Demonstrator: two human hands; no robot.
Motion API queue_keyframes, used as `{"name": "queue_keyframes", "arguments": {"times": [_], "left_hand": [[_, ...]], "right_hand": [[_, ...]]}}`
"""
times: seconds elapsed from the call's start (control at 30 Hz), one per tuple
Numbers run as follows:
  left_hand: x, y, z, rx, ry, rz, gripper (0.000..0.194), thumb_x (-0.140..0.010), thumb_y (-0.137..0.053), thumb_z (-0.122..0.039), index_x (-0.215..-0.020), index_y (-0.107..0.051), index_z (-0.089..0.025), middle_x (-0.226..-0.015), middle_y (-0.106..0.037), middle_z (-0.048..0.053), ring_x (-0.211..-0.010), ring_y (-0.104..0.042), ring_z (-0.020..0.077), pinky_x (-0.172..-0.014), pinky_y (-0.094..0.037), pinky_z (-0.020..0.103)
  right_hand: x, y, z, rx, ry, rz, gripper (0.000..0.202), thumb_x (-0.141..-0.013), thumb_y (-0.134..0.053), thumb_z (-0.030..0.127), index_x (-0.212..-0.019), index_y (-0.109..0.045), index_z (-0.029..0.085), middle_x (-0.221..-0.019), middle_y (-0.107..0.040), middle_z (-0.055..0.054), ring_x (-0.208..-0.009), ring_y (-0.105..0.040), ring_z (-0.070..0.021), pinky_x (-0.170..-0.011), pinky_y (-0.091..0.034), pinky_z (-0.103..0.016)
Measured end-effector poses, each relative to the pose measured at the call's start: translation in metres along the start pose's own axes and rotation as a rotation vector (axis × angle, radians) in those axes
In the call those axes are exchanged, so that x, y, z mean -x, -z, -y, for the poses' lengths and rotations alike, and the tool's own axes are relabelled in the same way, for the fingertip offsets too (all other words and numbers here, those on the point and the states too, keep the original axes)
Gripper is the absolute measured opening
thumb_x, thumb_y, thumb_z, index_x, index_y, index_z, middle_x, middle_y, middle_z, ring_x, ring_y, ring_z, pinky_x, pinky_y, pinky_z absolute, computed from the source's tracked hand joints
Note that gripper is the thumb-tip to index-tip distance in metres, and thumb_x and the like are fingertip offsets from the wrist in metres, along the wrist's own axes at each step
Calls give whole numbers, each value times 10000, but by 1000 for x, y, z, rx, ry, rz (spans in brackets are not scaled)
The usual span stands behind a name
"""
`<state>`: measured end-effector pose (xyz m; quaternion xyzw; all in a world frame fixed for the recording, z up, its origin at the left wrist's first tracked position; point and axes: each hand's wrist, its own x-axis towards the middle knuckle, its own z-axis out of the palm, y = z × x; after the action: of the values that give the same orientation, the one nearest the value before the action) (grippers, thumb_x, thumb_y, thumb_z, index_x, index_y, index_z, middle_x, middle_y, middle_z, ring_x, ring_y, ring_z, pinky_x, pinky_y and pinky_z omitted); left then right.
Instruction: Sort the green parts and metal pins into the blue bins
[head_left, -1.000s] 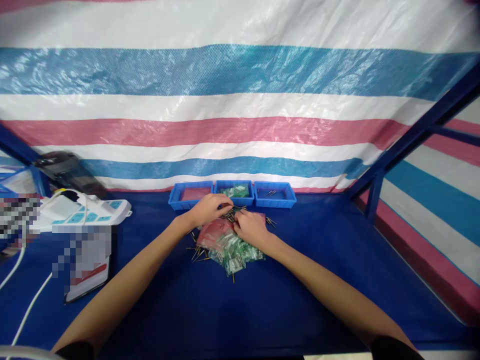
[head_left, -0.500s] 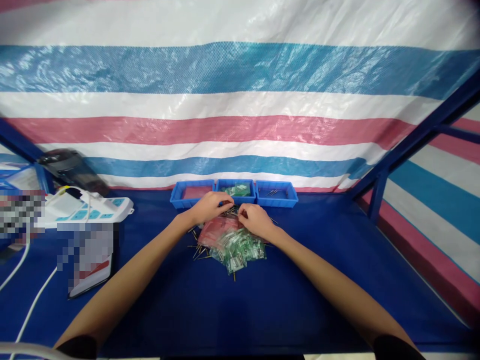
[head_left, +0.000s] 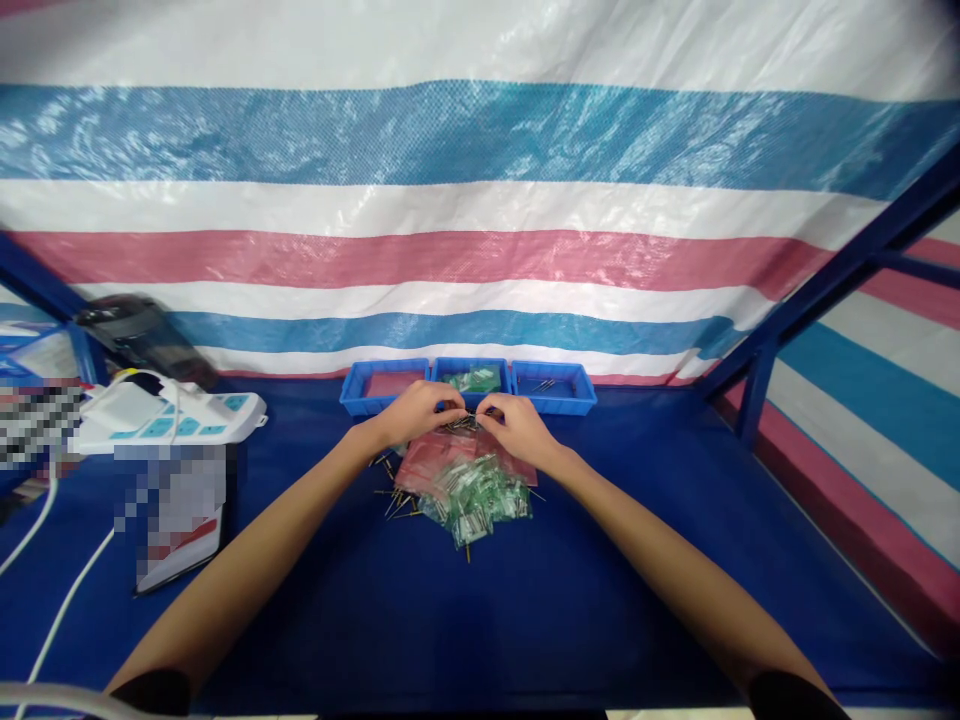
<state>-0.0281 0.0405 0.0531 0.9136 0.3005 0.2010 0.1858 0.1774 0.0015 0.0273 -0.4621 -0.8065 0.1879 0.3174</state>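
Note:
My left hand [head_left: 416,410] and my right hand [head_left: 516,425] face each other above the far side of a pile on the blue table. The fingertips of both are pinched close together, and whatever lies between them is too small to make out. Under and in front of the hands are red plastic bags [head_left: 433,460]. Nearer to me lie clear-and-green packets [head_left: 484,490] with thin metal pieces inside. Loose thin rods [head_left: 405,503], some brass-coloured and resembling drill bits, stick out at the pile's left edge. More dark metal pieces show just below my fingertips.
Behind the pile three blue trays stand in a row: the left tray [head_left: 360,408] holds red bags, the middle tray [head_left: 472,398] green packets, the right tray [head_left: 559,406] a few thin rods. A white power strip [head_left: 202,420] with cables lies left. A striped sheet [head_left: 480,260] hangs behind.
My right hand has moved slightly up and away from the pile, baring more of the red bags on the right. My fingertips remain pinched; the left hand has barely shifted.

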Motion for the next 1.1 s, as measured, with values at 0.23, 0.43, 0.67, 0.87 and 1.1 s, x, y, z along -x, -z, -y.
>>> {"name": "queue_keyframes", "arguments": {"times": [0.23,0.43,0.67,0.87,1.1], "left_hand": [[1,4,-3,24,-9,-38,230,-908,-525,-337,-852,-672,-168,-799,-687,28,-717,-600,134,-694,-420,250],[0,8,-3,43,-41,-85,238,-913,-516,-339,-862,-673,-166,-830,-696,29,-751,-609,136,-714,-429,237],[0,6,-7,52,-8,-156,260,-921,-506,-358,-859,-666,-163,-796,-683,14,-691,-581,118,-657,-419,232],[0,4,-11,71,8,-186,298,-932,-479,-375,-853,-664,-154,-759,-676,12,-656,-577,114,-618,-423,229],[-1,1,-16,77,-40,-263,247,-908,-534,-365,-881,-664,-156,-791,-684,26,-633,-569,101,-612,-445,225]], "right_hand": [[-1,-1,-2,-16,7,-47,82,-859,-586,153,-830,-659,174,-842,-651,-33,-757,-594,-145,-708,-440,-277],[0,1,2,-67,33,-63,81,-862,-598,180,-817,-666,176,-828,-633,-22,-704,-581,-125,-668,-446,-261],[0,5,3,-125,53,-229,62,-862,-605,189,-828,-657,182,-785,-636,-12,-689,-588,-131,-651,-460,-261],[0,7,4,-152,47,-293,64,-861,-599,203,-813,-640,189,-789,-659,-18,-696,-600,-145,-636,-468,-262],[0,9,5,-161,43,-294,183,-921,-524,280,-792,-615,187,-727,-635,-20,-694,-592,-155,-619,-447,-259]]}}
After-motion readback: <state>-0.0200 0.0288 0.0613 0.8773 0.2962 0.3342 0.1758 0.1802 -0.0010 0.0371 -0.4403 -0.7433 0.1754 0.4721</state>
